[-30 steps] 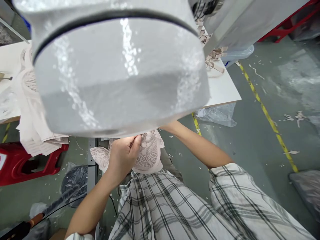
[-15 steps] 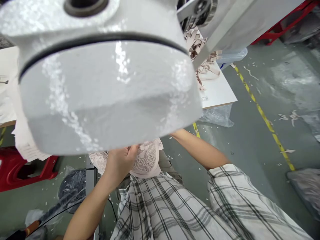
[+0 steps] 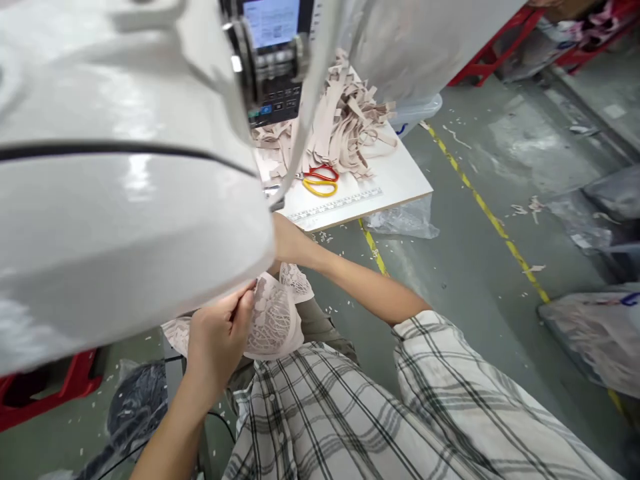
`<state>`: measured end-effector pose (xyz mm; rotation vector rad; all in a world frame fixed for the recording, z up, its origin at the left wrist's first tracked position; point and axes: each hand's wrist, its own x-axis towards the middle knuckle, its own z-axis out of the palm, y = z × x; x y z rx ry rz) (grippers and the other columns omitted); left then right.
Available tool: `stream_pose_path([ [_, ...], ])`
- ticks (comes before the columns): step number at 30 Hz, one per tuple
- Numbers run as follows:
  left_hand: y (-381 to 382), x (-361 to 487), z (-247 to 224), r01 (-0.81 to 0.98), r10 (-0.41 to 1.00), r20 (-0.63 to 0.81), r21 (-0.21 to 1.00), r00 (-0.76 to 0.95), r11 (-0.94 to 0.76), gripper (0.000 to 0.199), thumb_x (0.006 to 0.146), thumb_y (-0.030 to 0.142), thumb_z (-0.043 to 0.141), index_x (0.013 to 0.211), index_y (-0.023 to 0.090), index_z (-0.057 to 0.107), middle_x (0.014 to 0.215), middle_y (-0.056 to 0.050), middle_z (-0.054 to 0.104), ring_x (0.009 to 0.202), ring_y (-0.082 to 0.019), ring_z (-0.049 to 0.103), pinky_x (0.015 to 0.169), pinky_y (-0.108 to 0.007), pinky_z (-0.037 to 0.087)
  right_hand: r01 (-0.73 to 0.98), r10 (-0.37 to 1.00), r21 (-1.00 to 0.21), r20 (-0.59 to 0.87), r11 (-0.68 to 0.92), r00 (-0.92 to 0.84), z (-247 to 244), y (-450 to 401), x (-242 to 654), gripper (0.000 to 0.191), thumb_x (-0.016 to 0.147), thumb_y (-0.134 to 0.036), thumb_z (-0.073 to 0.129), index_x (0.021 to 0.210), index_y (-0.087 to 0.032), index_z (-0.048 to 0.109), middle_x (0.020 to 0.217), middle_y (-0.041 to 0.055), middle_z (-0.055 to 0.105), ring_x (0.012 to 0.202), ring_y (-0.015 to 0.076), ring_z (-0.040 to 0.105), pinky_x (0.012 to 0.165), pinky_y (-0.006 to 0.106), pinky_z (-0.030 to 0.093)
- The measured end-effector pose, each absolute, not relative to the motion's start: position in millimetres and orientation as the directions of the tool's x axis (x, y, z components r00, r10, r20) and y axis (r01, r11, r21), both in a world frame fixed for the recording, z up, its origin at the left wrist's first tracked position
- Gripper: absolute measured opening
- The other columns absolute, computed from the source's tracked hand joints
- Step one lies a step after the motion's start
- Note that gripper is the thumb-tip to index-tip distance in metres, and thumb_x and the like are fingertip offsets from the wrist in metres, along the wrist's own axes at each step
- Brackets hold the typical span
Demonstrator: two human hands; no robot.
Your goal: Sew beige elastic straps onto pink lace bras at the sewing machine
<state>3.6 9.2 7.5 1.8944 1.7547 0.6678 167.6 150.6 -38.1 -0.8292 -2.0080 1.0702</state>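
Pale-pink lace garment (image 3: 273,325) pinched by left hand (image 3: 216,337); right hand (image 3: 287,240), grip untellable behind rounded white machine head (image 3: 130,240); puckering risked by uneven pull.

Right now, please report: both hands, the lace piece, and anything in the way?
Left hand pinching lace piece. Right hand partly hidden, grip unclear. Lace partly covered. Machine head blocks the view.

Scissors (image 3: 320,181) lie on the table (image 3: 400,177) between far strips (image 3: 340,130) and 1 near ruler (image 3: 336,206); the garment (image 3: 275,323) is nearer, to the left.
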Motion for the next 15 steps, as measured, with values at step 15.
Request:
stream_pose_path([
  [15,-3.4,-2.4,-0.7,0.819,0.992,0.129,0.569,-0.005,-0.069,0.026,0.097,0.031,0.054,0.108,0.024,0.077,0.101,-0.003,0.08,0.086,-0.018,0.075,0.072,-0.023,0.056,0.152,0.843,-0.899,0.311,0.411,-0.44,-37.3,143.6,161.7,0.014,0.078,-0.023,0.062,0.089,-0.015,0.063,0.093,0.0038,0.063,0.078,0.0136,0.052,0.072,0.026,0.042],
])
